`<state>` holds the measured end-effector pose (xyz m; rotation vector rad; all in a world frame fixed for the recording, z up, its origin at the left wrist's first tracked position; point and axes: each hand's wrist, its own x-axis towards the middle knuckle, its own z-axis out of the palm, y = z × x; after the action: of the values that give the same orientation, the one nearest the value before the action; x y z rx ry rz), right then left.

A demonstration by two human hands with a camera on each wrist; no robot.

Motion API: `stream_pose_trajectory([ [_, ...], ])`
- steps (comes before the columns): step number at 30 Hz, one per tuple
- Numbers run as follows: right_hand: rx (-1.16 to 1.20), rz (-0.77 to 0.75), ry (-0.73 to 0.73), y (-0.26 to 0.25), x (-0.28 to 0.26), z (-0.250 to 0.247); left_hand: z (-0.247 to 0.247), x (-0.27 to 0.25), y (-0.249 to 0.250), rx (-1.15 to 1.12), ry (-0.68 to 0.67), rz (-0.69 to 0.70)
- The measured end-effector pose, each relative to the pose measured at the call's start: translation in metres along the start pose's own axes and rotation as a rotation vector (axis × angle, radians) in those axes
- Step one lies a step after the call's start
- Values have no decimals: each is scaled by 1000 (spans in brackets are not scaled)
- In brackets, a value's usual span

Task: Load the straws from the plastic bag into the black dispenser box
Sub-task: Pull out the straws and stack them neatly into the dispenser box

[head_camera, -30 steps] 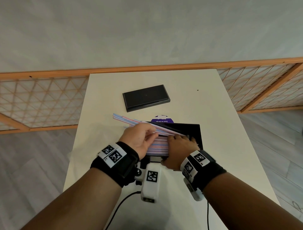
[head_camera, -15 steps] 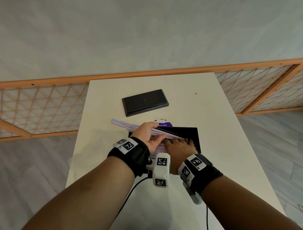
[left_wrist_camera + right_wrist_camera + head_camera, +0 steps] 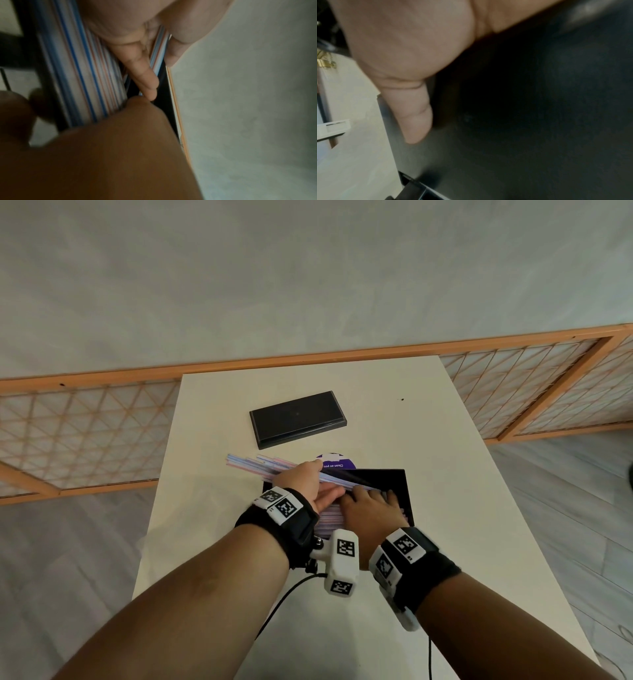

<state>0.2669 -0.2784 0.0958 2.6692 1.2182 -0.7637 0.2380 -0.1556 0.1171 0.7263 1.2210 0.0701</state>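
Note:
The black dispenser box (image 3: 387,481) stands open on the white table, with striped straws (image 3: 329,517) lying in its near half. My left hand (image 3: 310,481) grips a loose bundle of straws (image 3: 246,462) that sticks out to the left and slopes down into the box. In the left wrist view this bundle (image 3: 159,44) is pinched between thumb and fingers above the straws (image 3: 77,67) in the box. My right hand (image 3: 371,503) lies flat on the straws in the box, fingers spread. Its thumb (image 3: 414,115) rests along the box's dark wall (image 3: 522,121).
The box's black lid (image 3: 298,419) lies further back on the table (image 3: 445,474). A purple-labelled piece of packaging (image 3: 337,462) peeks out behind the box. A wooden lattice screen (image 3: 85,433) runs behind the table. Cables (image 3: 277,607) trail from the wrist cameras.
My left wrist has turned and carried the bundle further over the box. My right hand has slid forward a little on the straws in the box.

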Motion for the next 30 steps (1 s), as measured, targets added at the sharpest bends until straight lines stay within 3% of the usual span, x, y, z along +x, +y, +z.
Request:
stream_pose_trajectory([
  [7, 80, -65, 134, 9, -9, -3, -18, -1, -5, 42, 45, 162],
  [10, 139, -77, 257, 16, -14, -10, -25, -6, -8, 73, 31, 232],
  [14, 198, -98, 448, 16, -13, -10, -34, -16, -16, 130, -93, 289],
  [19, 172, -164, 425, 7, -6, -11, -43, -24, -18, 167, -280, 382],
  [22, 226, -203, 539, 0, -3, -10, -54, -26, -14, 193, -361, 445],
  [25, 183, -197, 544, -3, -2, -13, -62, -27, -6, 193, -313, 552],
  [28, 134, -156, 516, 3, -4, -19, -72, -32, 12, -12, -208, 631],
  [30, 83, -118, 552, 4, -6, -24, -78, -40, 25, -122, -225, 651],
])
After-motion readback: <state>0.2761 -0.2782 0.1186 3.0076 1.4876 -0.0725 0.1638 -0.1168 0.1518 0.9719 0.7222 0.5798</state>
